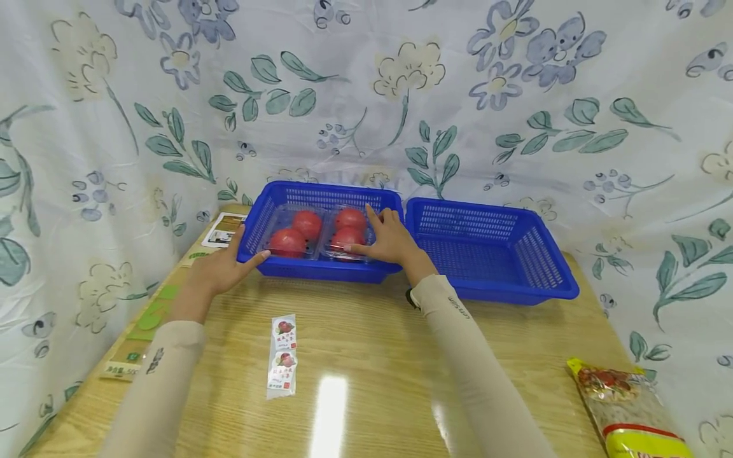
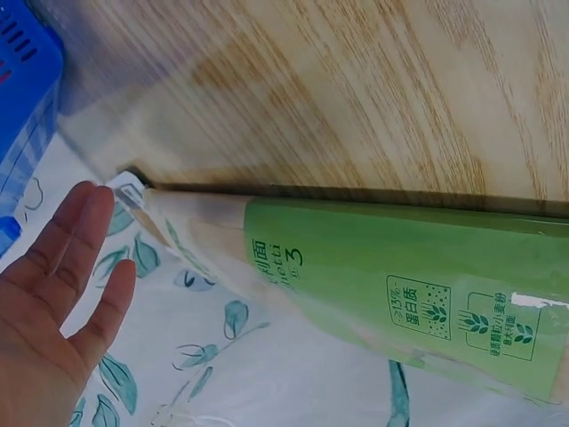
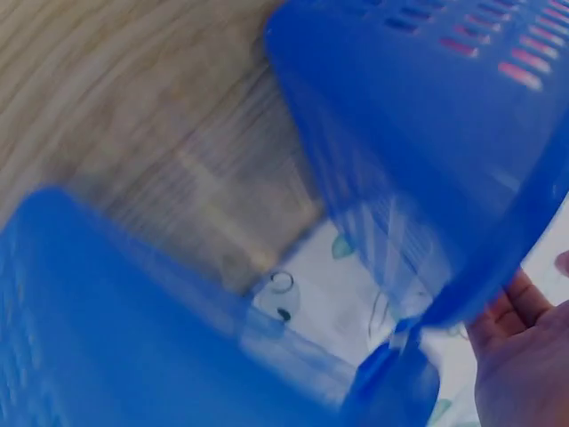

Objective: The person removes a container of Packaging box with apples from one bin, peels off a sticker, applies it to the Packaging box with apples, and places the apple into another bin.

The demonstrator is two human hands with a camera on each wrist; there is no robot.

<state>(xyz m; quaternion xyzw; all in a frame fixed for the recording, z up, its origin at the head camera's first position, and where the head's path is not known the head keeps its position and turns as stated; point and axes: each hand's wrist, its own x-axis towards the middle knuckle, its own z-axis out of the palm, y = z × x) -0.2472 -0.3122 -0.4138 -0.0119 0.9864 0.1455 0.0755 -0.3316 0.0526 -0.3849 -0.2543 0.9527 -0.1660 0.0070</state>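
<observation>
In the head view, a blue basket holds two clear plastic boxes, each with red round fruit inside. My right hand reaches over the basket's right end. Its thumb and forefinger are spread across the right-hand clear box; contact with it is hard to tell. At the left end is my left hand, thumb by the front rim and fingers along the outer side. The left wrist view shows those fingers loosely extended, holding nothing. A blurred right wrist view shows the right hand beyond the rim.
A second blue basket stands on the right. A strip of fruit labels lies in front on the wooden table. Green pasta packaging is along the left edge, a yellow-and-clear food bag at the right. A patterned curtain hangs behind.
</observation>
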